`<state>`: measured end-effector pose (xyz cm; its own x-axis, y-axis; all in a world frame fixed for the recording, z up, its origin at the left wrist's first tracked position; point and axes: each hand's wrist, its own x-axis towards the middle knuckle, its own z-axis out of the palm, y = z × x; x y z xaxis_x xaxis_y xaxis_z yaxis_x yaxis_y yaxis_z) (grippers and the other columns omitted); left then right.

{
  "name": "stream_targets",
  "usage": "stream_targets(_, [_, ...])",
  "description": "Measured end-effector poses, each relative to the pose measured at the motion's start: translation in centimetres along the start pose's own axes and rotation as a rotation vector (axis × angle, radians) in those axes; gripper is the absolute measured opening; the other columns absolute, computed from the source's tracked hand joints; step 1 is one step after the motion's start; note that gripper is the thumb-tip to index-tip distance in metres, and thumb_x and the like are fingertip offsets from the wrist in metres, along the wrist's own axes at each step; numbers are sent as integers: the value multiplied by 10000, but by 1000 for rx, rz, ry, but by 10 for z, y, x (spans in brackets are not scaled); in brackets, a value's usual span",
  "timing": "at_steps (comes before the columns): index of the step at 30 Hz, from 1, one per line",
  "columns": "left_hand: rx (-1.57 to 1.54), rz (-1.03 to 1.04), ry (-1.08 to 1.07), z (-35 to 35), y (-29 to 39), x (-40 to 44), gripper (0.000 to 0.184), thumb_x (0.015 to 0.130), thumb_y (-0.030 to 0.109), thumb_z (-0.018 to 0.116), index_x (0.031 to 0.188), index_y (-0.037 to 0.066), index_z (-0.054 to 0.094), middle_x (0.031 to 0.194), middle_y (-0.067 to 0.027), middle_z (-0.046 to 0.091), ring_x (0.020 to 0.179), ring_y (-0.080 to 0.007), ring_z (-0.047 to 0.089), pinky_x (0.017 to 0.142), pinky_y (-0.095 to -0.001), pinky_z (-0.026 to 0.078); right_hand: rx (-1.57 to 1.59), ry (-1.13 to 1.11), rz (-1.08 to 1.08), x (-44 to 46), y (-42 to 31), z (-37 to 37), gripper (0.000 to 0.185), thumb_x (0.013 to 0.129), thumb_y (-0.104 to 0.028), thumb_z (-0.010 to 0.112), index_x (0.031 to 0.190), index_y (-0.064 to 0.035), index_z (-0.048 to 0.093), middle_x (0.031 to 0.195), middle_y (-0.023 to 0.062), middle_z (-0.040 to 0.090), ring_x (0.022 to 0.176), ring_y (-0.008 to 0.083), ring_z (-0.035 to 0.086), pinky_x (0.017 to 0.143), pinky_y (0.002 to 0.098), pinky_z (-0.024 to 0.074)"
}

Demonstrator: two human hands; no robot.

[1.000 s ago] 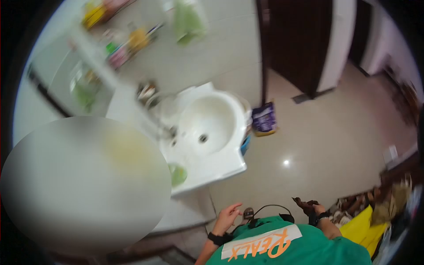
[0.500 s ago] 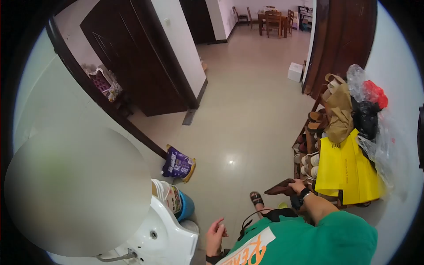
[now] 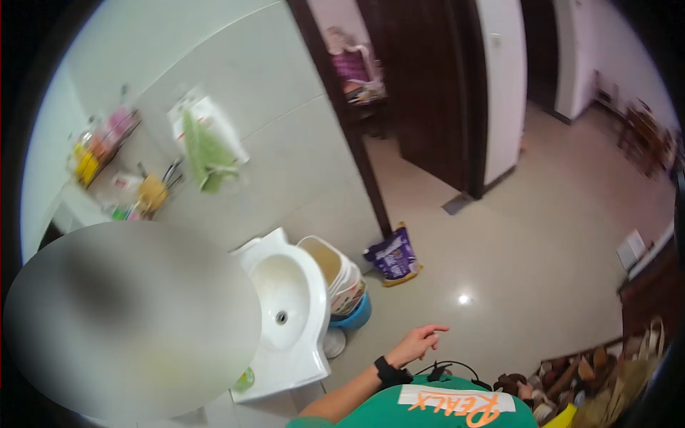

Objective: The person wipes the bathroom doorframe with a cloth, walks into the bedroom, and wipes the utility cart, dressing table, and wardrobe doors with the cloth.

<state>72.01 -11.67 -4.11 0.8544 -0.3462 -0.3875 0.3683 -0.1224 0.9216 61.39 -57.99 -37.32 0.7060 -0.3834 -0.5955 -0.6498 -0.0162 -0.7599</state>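
My left hand [image 3: 414, 346], with a black band [image 3: 391, 372] on the wrist, is held out over the floor in front of my green shirt [image 3: 357, 414]. Its index finger is stretched and the others are loosely bent, with nothing in them. At the lower right, my right hand [image 3: 526, 391] is partly visible beside the shoe rack. It grips a dark brown item [image 3: 509, 383] that looks like a shoe, small and blurred here. A white washbasin [image 3: 307, 357] stands left of my left hand, apart from it.
White buckets [image 3: 347, 285] in a blue tub [image 3: 354, 316] stand beside the basin, and a purple bag [image 3: 394, 257] lies by the door frame. A green towel [image 3: 207, 157] hangs on the wall. The shoe rack [image 3: 592, 357] lines the right, with a brown bag [image 3: 617, 399] on it.
The view has swung left, bringing the basin, towel and wall shelf into sight, while the shoe rack moved to the lower right edge. My left hand has reached forward; the right still holds the brown item.
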Motion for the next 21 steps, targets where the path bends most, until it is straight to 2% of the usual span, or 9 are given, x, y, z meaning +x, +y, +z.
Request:
stream_targets(5, [-14, -30, 45, -2, -3, 28, 345, 934, 190, 469, 1264, 108, 526, 769, 22, 547, 518, -30, 444, 446, -182, 381, -140, 149, 217, -12, -57, 1, 431, 796, -115, 630, 1149, 108, 521, 1056, 179, 608, 913, 261, 594, 765, 391, 478])
stream_targets(7, [-52, -80, 69, -13, -2, 39, 351, 933, 193, 469, 1269, 106, 521, 772, 20, 556, 505, -30, 441, 447, -181, 381, -251, 78, 208, -8, -65, -3, 423, 792, -112, 631, 1141, 103, 528, 1029, 175, 619, 912, 270, 597, 773, 392, 474])
stream_targets(12, [-27, -57, 69, -31, 24, 77, 322, 915, 155, 493, 1223, 83, 556, 742, -3, 567, 477, -40, 448, 422, -191, 398, -271, 258, 120, -5, -55, 10, 371, 739, -173, 653, 1003, 85, 615, 930, 213, 661, 887, 309, 630, 792, 389, 486])
stream_targets(15, [-48, -78, 52, -46, 29, 118, 314, 898, 104, 512, 1202, 43, 559, 734, -23, 582, 480, -47, 447, 412, -206, 415, -253, 347, 116, 17, -37, 18, 464, 731, -289, 660, 1050, 45, 621, 1042, 232, 634, 987, 370, 596, 848, 418, 476])
stream_targets(16, [-36, -58, 38, -51, 33, 135, 312, 894, 94, 515, 1196, 32, 559, 733, -28, 579, 479, -49, 444, 408, -211, 418, -242, 292, 257, 22, -44, 18, 474, 750, -295, 649, 1095, 28, 608, 1075, 235, 622, 997, 369, 592, 866, 418, 469])
stream_targets(17, [-31, -58, 8, -55, 42, 152, 309, 893, 91, 515, 1192, 27, 559, 732, -31, 577, 478, -50, 440, 406, -211, 418, -44, 385, 155, 25, -45, 26, 460, 766, -268, 641, 1132, 6, 594, 1100, 216, 618, 1003, 356, 595, 872, 413, 468])
stream_targets(18, [-29, -55, -13, -57, 53, 167, 307, 891, 88, 514, 1188, 22, 559, 732, -34, 574, 476, -51, 437, 404, -212, 417, 30, 399, 267, 45, -39, 27, 434, 766, -225, 644, 1137, -5, 594, 1098, 199, 624, 1001, 340, 600, 862, 410, 475])
stream_targets(19, [-32, -50, -24, -60, 64, 183, 305, 890, 85, 514, 1184, 16, 559, 731, -37, 571, 475, -52, 434, 402, -212, 417, 68, 530, 206, 20, -86, 32, 280, 766, -60, 612, 1028, 37, 626, 935, 152, 659, 842, 249, 629, 739, 380, 504])
stream_targets(21, [21, 4, -82, -65, 81, 219, 304, 890, 82, 511, 1182, 13, 559, 730, -38, 567, 472, -52, 431, 400, -210, 415, 150, 595, 165, 16, -107, 35, 277, 767, -72, 615, 1021, 38, 624, 916, 140, 661, 828, 248, 633, 728, 376, 506])
